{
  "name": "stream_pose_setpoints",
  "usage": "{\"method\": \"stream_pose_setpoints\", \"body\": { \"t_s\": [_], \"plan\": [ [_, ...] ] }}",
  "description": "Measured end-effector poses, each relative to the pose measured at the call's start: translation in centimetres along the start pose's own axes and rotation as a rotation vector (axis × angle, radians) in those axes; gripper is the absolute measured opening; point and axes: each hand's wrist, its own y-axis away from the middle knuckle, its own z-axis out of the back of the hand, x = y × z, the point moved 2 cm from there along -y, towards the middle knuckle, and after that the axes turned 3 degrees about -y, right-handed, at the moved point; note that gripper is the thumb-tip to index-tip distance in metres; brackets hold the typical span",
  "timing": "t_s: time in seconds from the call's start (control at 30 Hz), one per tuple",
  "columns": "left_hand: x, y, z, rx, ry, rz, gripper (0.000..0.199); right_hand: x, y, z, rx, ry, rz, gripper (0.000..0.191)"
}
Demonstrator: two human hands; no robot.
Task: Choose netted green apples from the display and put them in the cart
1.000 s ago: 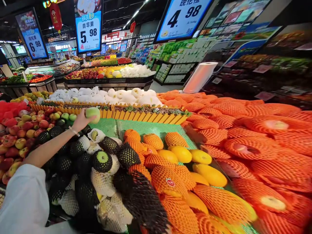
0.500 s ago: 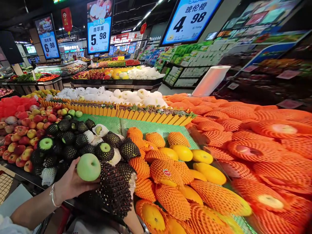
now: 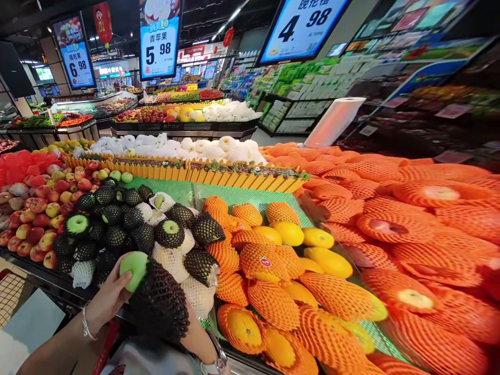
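Low at the left, my left hand point(image 3: 113, 291) is closed round a green apple point(image 3: 134, 271), with the thumb across its front. A black foam fruit net point(image 3: 158, 302) covers the apple's right side. My right hand point(image 3: 195, 328) holds the net from the right; its fingers are hidden behind or inside the mesh, and only the hand's edge and wrist show. Just beyond both hands lie green apples in black foam nets point(image 3: 115, 236), with a few in white nets point(image 3: 172, 260).
Mangoes point(image 3: 269, 297), many in orange nets, lie to the right, beside a bank of orange-netted fruit point(image 3: 429, 239). Red apples point(image 3: 37, 219) are piled at left. A yellow fence strip point(image 3: 242, 178) crosses behind. A bag roll point(image 3: 334, 122) stands at the back right.
The black net has moved left against the apple and now covers its right side. My right hand has come left with it. The apple has turned and sits slightly lower left.
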Motion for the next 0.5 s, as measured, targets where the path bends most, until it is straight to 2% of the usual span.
{"method": "stream_pose_setpoints", "body": {
  "t_s": [0.1,0.2,0.33,0.5],
  "plan": [
    [0.1,-0.2,-0.1,0.016,0.028,0.003,0.08,1.7,-1.0,0.5,0.121,-0.044,0.127,0.048],
    [0.3,-0.3,-0.3,0.05,0.017,-0.024,0.078,2.5,-1.7,0.5,0.147,-0.139,0.17,0.049],
    [1.0,-0.7,0.1,0.088,-0.058,-0.035,0.079,1.5,-1.6,-0.6,0.099,-0.138,0.063,0.056],
    [1.6,-1.5,2.0,0.143,-0.069,-0.01,0.069,0.2,-1.9,-1.1,0.072,0.001,-0.038,0.063]
  ]
}}
